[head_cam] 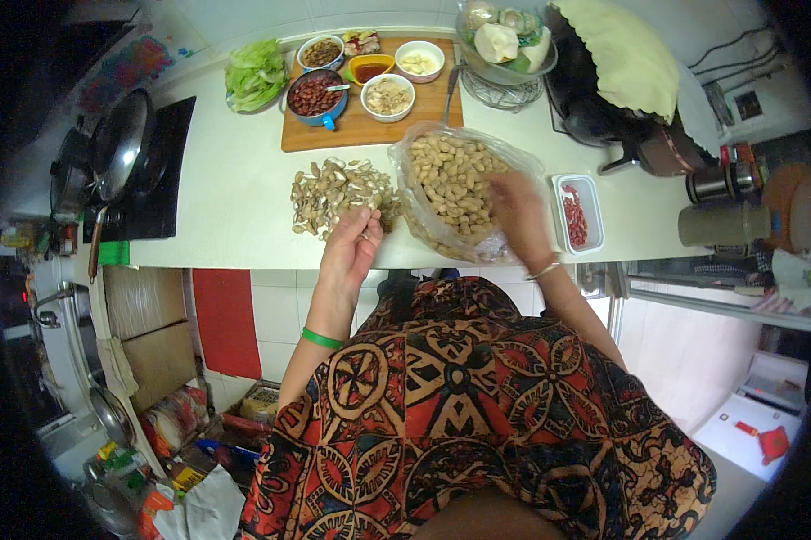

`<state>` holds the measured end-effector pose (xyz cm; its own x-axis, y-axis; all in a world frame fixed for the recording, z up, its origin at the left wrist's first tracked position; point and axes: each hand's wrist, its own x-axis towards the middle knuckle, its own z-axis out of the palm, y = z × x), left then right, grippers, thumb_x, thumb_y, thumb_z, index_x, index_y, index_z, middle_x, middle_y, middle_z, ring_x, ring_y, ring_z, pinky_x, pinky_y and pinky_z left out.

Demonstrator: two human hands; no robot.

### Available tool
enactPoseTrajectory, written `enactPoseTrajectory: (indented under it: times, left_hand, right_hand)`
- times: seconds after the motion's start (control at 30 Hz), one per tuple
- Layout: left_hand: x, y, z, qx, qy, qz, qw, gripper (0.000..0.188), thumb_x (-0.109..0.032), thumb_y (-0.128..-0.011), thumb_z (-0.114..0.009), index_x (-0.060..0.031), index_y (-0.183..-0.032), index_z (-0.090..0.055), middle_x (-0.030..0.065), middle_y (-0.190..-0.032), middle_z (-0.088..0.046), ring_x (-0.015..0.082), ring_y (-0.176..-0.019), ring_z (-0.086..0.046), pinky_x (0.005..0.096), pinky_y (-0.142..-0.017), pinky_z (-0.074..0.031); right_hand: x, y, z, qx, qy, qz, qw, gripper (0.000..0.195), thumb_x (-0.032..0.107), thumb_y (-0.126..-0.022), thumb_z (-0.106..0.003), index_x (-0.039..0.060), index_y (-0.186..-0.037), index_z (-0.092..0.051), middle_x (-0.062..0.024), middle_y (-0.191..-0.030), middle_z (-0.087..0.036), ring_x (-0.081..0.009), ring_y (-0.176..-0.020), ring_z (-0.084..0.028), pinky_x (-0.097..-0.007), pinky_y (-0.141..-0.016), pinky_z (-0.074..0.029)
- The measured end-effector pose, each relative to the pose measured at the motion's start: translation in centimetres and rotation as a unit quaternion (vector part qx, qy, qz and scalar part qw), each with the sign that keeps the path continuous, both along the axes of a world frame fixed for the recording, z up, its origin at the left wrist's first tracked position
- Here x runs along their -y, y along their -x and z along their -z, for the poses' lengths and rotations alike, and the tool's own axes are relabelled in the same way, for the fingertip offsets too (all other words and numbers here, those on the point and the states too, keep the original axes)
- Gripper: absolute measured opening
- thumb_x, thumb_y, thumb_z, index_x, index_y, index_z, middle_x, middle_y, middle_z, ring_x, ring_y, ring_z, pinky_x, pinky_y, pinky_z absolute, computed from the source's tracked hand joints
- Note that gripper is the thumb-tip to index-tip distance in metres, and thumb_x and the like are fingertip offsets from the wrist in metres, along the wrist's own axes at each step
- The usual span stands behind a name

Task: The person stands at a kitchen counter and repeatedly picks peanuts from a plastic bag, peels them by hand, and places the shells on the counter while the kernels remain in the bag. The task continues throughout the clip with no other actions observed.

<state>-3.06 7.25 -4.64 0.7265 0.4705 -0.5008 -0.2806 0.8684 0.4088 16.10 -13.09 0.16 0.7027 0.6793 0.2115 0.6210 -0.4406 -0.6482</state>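
Note:
My left hand (356,237) is at the near edge of a pile of peanut shells (341,189), its thumb and fingertips close together; whether something small is between them I cannot tell. A clear plastic bag of unshelled peanuts (456,179) lies open to the right of the pile. Over the bag's right side is my right hand (517,206), blurred, with its fingertips by the peanuts; its grip cannot be made out. Red-skinned peanut kernels (573,216) lie in a white rectangular plastic container (598,233) right of that hand.
Behind the bag, a wooden cutting board (372,138) carries several small bowls. Lettuce (253,74) stands at its left, a glass bowl (544,64) on a wire rack at its right. A lidded pan (125,145) sits on the left cooktop; a thermos (716,182) is far right.

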Motion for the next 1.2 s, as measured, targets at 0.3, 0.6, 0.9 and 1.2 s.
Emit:
enactPoseTrajectory:
  times: [0.3,0.6,0.9,1.2]
  left_hand:
    - [0.8,1.4,-4.7,-0.05,-0.067,0.088,0.993,0.02,-0.02,-0.1,-0.047,-0.003,-0.105,-0.056,0.0053,-0.091,-0.062,0.013,-0.076,-0.056,0.0272,-0.067,-0.049]
    - [0.8,3.0,-3.3,-0.138,-0.187,0.085,0.969,0.032,-0.032,-0.103,-0.038,-0.0131,-0.078,-0.043,-0.0058,-0.058,-0.029,0.0072,-0.049,-0.024,0.0247,-0.045,-0.02]
    - [0.5,2.2,-3.2,-0.127,-0.08,0.038,0.988,0.041,-0.034,-0.103,-0.038,-0.0166,-0.066,-0.038,-0.007,-0.054,-0.027,0.0068,-0.045,-0.023,0.024,-0.042,-0.019]
    - [-0.7,0.3,-1.9,-0.188,-0.032,0.005,0.982,0.041,-0.037,-0.103,-0.035,-0.0148,-0.069,-0.039,-0.0061,-0.055,-0.029,0.0086,-0.046,-0.026,0.0254,-0.042,-0.021]
  right_hand:
    - [-10.8,6.9,-1.7,0.069,0.042,-0.283,0.956,0.025,0.029,-0.091,-0.056,0.005,-0.098,-0.057,-0.0157,-0.082,-0.063,-0.0353,-0.083,-0.062,-0.0441,-0.083,-0.045]
    - [-12.7,7.8,0.5,-0.014,0.021,-0.379,0.925,0.019,0.023,-0.089,-0.056,0.0061,-0.098,-0.06,-0.0139,-0.075,-0.063,-0.0328,-0.076,-0.063,-0.0421,-0.074,-0.049]
    - [-13.2,8.1,0.8,0.144,-0.054,-0.384,0.911,0.022,0.015,-0.077,-0.064,0.0066,-0.096,-0.06,-0.0053,-0.079,-0.061,-0.0213,-0.077,-0.061,-0.0336,-0.079,-0.045]
    - [-13.4,7.4,2.3,0.234,-0.025,-0.353,0.905,0.014,0.017,-0.082,-0.055,0.0092,-0.092,-0.06,-0.0031,-0.079,-0.059,-0.0182,-0.081,-0.059,-0.0331,-0.081,-0.042]
